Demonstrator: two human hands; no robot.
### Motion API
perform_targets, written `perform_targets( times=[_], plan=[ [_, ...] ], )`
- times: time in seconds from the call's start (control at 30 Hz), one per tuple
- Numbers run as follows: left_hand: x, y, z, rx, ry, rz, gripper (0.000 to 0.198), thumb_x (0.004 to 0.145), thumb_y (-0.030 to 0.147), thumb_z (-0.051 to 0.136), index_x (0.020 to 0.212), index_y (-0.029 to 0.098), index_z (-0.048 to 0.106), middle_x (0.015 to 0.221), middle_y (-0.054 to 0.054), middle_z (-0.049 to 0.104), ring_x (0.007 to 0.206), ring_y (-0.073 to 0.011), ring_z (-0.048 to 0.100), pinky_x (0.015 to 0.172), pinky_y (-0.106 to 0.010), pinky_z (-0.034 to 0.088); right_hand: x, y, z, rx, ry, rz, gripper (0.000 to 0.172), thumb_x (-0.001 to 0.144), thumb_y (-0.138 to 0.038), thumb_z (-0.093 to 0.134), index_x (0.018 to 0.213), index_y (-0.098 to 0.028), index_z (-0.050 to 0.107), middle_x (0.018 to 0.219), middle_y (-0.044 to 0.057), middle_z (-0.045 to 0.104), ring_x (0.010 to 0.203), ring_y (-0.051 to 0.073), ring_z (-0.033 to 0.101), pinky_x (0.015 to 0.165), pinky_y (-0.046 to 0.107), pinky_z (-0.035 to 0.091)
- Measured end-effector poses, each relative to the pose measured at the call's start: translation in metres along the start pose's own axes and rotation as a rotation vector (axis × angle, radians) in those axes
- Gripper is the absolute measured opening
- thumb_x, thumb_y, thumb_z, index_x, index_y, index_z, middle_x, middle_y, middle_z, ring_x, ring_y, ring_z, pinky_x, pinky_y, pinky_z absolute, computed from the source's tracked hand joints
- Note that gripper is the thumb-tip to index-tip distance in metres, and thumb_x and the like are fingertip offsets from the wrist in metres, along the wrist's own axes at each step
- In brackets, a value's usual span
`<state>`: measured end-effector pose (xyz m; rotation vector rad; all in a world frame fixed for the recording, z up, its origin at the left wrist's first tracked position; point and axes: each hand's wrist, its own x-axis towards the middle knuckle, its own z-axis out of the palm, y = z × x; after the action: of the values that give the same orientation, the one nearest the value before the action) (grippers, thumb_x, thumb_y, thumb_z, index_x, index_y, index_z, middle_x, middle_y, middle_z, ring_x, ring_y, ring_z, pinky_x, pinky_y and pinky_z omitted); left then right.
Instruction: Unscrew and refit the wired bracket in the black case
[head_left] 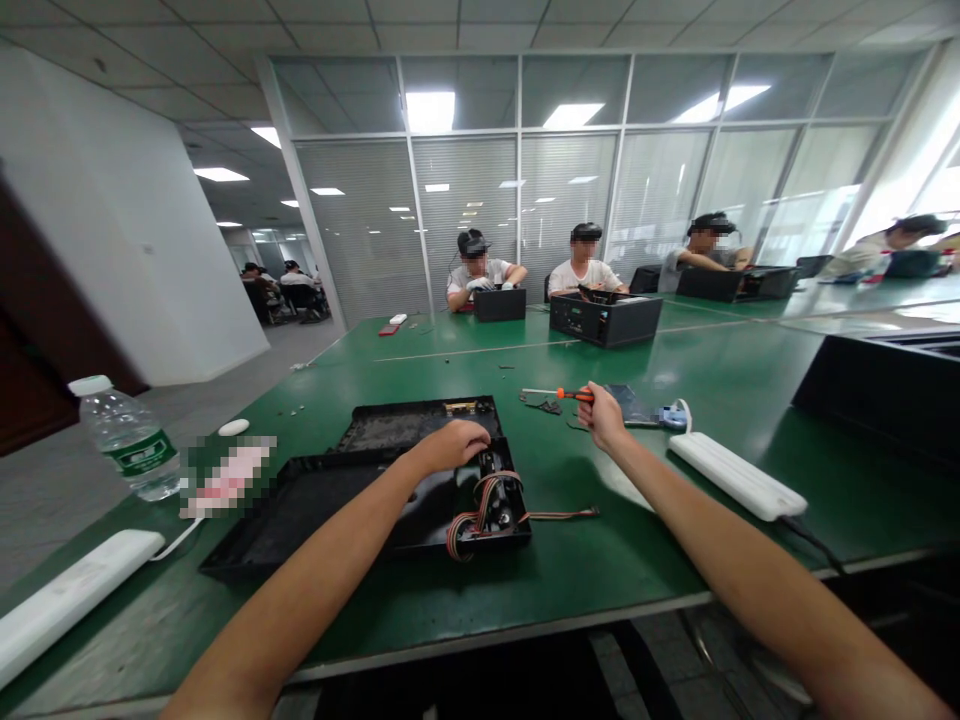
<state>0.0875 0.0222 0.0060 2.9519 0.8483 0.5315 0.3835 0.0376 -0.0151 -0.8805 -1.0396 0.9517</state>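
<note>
A shallow black casing (292,510) lies open on the green table, with a metal part and striped ribbon cables (487,497) at its right end. My left hand (459,445) is closed at the back right corner of this casing, fingers pointing down; what it grips, if anything, is hidden. Held above the table to the right, a screwdriver (574,395) with an orange and black handle is in my right hand (602,415), its shaft pointing left. Behind the casing rests a second black panel (405,420). One cable end extends right onto the table.
White power strips lie at the right (735,475) and front left (75,600). A water bottle (139,440) stands at the left edge. Small dark pieces (544,405) and a blue item (667,415) lie beyond my right hand. Several people work with black boxes (606,318) across the table.
</note>
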Motion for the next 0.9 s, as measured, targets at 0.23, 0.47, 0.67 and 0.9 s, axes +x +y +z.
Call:
perform_targets(
  times=[0.23,0.47,0.67,0.9],
  plan=[
    [-0.033,-0.008,-0.025,0.114,-0.171,-0.064,0.006,0.075,0.014,0.059,0.074,0.017,0.064,0.076,-0.002,0.062,0.076,-0.0138,0.055,0.075,-0.023,0.041,-0.009,-0.004,0.027,0.357,-0.12,0.212,0.021,0.083,-0.04,0.045,0.079,-0.02,0.048,0.058,-0.003,0.049,0.044,0.007,0.045,0.036,0.018,0.037],
    [-0.066,-0.008,-0.027,0.128,-0.138,0.03,0.013,0.08,0.021,0.055,0.076,0.016,0.066,0.102,-0.008,0.057,0.097,-0.0189,0.051,0.088,-0.028,0.039,-0.032,-0.018,0.053,0.24,-0.392,0.153,0.008,0.072,-0.023,0.053,0.078,-0.02,0.048,0.071,-0.002,0.051,0.055,0.008,0.049,0.052,0.023,0.045],
    [-0.064,-0.044,-0.04,0.201,-0.083,-0.107,0.024,0.086,0.028,0.047,0.102,0.016,0.061,0.11,-0.01,0.053,0.102,-0.0187,0.049,0.092,-0.029,0.035,-0.095,-0.037,0.076,-0.757,-0.806,-0.482,0.004,0.071,-0.018,0.048,0.068,-0.018,0.046,0.072,0.0,0.05,0.066,0.012,0.047,0.06,0.026,0.037],
    [-0.064,-0.085,-0.03,0.053,-0.362,-0.329,0.038,0.081,0.048,0.049,0.092,0.015,0.063,0.085,-0.006,0.061,0.076,-0.0148,0.055,0.066,-0.019,0.039,-0.164,-0.023,0.082,-1.278,-1.116,-1.112,0.021,0.082,-0.037,0.047,0.074,-0.018,0.053,0.071,0.003,0.055,0.062,0.014,0.045,0.054,0.029,0.027]
  ],
)
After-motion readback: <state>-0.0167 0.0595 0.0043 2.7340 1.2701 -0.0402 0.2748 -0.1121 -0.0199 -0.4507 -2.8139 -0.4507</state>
